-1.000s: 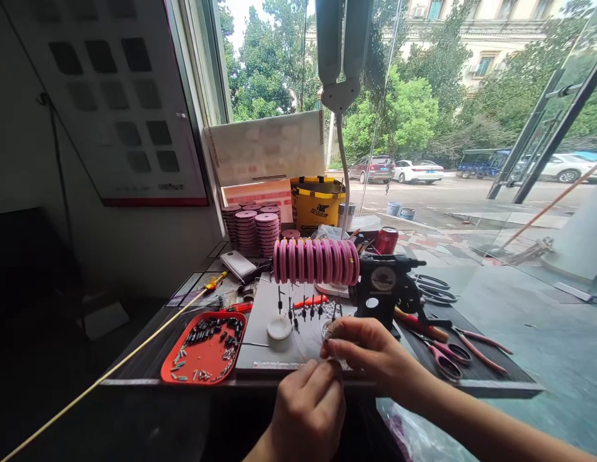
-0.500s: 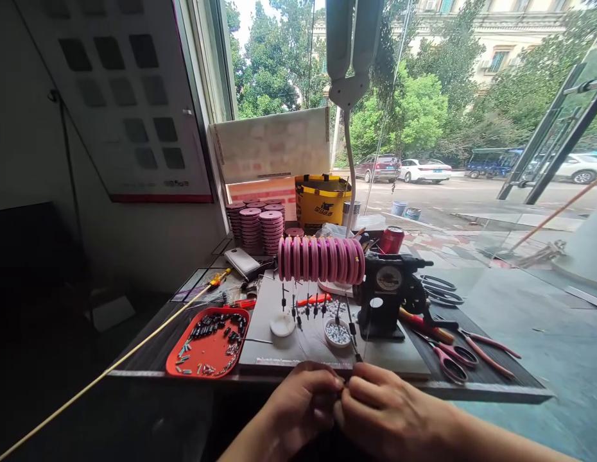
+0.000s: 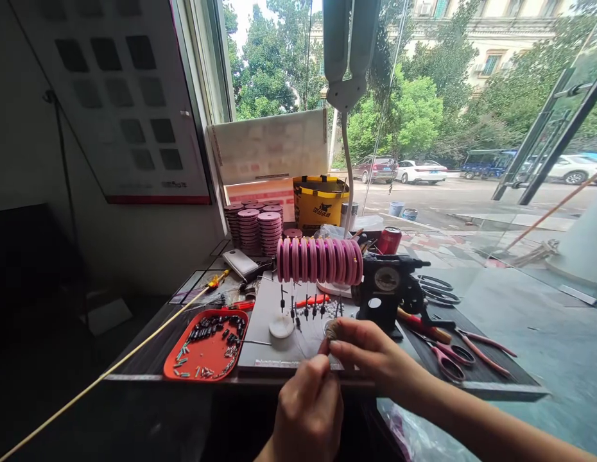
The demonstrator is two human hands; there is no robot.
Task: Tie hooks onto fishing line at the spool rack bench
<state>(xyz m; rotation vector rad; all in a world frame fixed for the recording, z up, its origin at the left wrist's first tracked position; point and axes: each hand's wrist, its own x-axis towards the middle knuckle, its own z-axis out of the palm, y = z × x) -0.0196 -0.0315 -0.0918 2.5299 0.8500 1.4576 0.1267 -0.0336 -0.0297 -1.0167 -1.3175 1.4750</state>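
Note:
My left hand point(image 3: 311, 401) is closed in a fist in front of the board's near edge; whatever it grips is hidden. Just above it, my right hand point(image 3: 370, 350) pinches with thumb and fingertips, and what is between them is too small and blurred to name. The two hands almost touch. Behind the fingertips, a small white cup point(image 3: 328, 328) is mostly covered. Further back, a row of pink ring-shaped spools point(image 3: 320, 261) sits on a black hand-cranked machine point(image 3: 386, 289). Thin lines with small black pieces point(image 3: 307, 312) hang below the spools.
Left is a red tray point(image 3: 205, 356) of small black and metal parts. A white round lid point(image 3: 281, 327) lies on the grey board point(image 3: 260, 346). Scissors point(image 3: 450, 362), pliers point(image 3: 488, 356) and a red can point(image 3: 389, 241) are right. Stacked pink spools point(image 3: 269, 234) and a yellow bag point(image 3: 321, 204) stand behind.
My right hand has risen and shifted toward the small white cup, now covering it. My left hand has turned into an upright fist below it. Earlier both hands pinched together at the table's front.

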